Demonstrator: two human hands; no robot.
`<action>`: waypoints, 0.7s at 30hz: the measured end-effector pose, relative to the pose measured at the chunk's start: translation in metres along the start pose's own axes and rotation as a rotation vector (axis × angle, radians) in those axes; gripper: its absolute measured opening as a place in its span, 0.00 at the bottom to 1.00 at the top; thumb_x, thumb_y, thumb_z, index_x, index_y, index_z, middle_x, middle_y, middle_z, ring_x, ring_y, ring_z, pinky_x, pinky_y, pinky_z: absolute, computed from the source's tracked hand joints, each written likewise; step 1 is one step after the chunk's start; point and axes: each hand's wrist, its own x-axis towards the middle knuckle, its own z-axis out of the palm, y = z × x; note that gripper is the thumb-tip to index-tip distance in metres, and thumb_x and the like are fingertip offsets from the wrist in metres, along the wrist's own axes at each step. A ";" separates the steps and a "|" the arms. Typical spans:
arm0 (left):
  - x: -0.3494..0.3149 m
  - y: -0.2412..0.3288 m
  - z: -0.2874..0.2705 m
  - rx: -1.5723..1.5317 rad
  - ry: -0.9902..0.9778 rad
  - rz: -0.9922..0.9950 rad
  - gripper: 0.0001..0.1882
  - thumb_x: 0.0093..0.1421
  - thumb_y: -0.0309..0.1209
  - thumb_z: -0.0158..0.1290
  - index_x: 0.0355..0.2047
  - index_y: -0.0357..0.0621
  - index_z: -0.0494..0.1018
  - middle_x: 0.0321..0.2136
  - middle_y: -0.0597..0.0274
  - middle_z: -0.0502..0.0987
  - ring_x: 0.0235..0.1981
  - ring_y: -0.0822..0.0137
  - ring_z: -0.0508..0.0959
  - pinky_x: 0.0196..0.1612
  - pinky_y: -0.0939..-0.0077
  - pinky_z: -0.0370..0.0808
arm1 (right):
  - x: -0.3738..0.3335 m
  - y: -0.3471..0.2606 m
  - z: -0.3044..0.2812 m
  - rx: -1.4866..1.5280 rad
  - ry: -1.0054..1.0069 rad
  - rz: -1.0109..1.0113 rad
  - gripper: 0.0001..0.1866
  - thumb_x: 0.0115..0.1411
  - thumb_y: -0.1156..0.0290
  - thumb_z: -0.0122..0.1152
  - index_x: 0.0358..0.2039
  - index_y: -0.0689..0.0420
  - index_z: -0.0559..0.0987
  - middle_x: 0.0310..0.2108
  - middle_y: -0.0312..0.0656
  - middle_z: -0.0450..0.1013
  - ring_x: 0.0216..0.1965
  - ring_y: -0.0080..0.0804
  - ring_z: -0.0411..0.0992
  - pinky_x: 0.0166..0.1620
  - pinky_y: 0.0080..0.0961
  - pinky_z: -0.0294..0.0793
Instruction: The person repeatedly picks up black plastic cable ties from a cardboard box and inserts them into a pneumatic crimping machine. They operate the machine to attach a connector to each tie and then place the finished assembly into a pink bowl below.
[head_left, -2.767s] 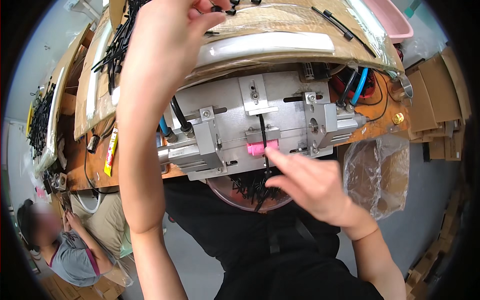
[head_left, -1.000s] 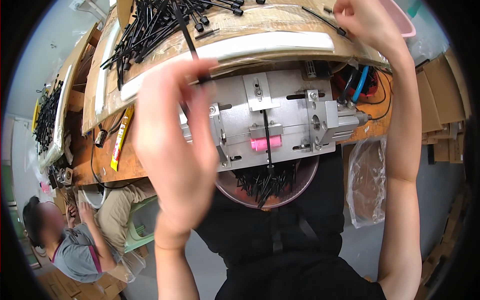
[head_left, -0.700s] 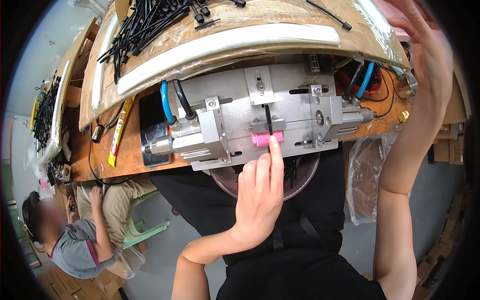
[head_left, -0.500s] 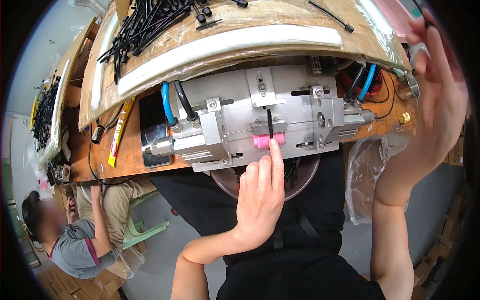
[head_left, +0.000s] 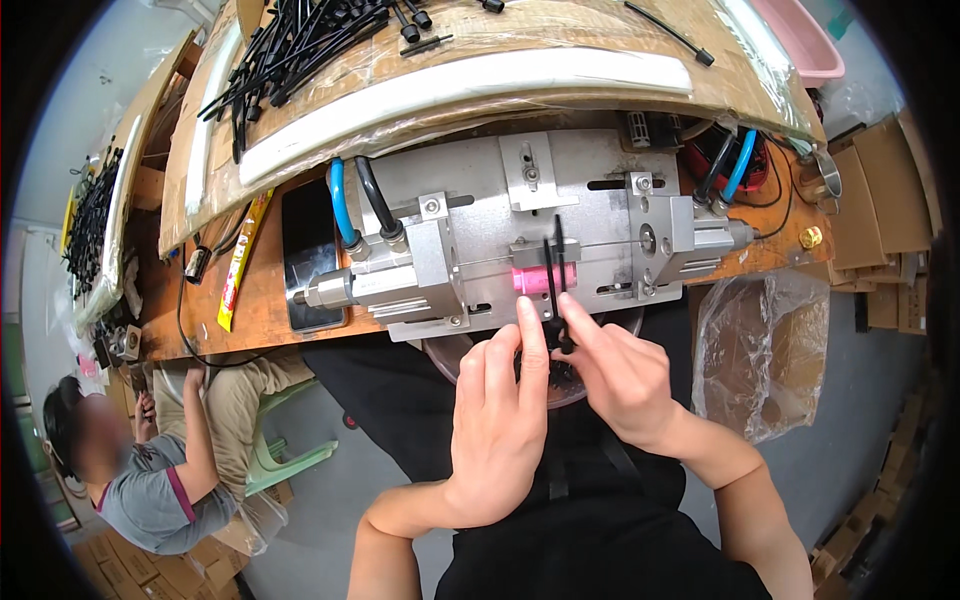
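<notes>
My right hand (head_left: 625,380) pinches a thin black rod with a thicker head (head_left: 549,285), held upright in view in front of the metal fixture (head_left: 590,220). A second slim black rod (head_left: 560,235) stands just beside it, crossing the pink block (head_left: 530,280) at the fixture's middle; which of the two is in my fingers is partly hidden. My left hand (head_left: 495,420) has its index finger stretched toward the block's near edge, close to the rods, and its other fingers are slightly bent. Nothing shows in its grasp.
Several black rods (head_left: 300,50) lie piled on the cardboard shelf (head_left: 560,100) above. A bowl (head_left: 440,355) of black pieces is below the fixture. Blue hoses (head_left: 340,205) rise at both sides. A phone (head_left: 310,250) lies left. Another person (head_left: 165,490) sits at lower left.
My right hand has come down from the far upper right to the fixture's middle, bringing a black rod. My left fingertip has shifted slightly left, off the rod on the pink block.
</notes>
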 end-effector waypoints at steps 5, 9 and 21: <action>-0.004 -0.003 -0.001 0.011 0.006 0.006 0.39 0.47 0.12 0.56 0.62 0.31 0.61 0.46 0.50 0.69 0.45 0.52 0.68 0.48 0.62 0.68 | 0.007 0.001 0.005 -0.018 -0.107 0.026 0.31 0.49 0.82 0.66 0.56 0.68 0.71 0.25 0.41 0.72 0.22 0.31 0.70 0.25 0.27 0.70; -0.005 -0.006 -0.007 0.024 0.014 -0.001 0.37 0.48 0.15 0.56 0.62 0.33 0.62 0.45 0.53 0.68 0.44 0.55 0.69 0.47 0.64 0.70 | 0.016 -0.002 -0.009 -0.034 -0.199 0.035 0.31 0.50 0.76 0.67 0.57 0.64 0.72 0.27 0.41 0.72 0.25 0.32 0.73 0.27 0.27 0.73; 0.078 -0.023 -0.086 -0.111 0.490 0.073 0.17 0.58 0.15 0.53 0.47 0.41 0.76 0.34 0.57 0.71 0.36 0.62 0.71 0.40 0.71 0.70 | 0.249 0.027 -0.006 -0.403 -0.126 -0.188 0.04 0.50 0.76 0.59 0.25 0.61 0.81 0.28 0.52 0.77 0.34 0.50 0.78 0.35 0.41 0.77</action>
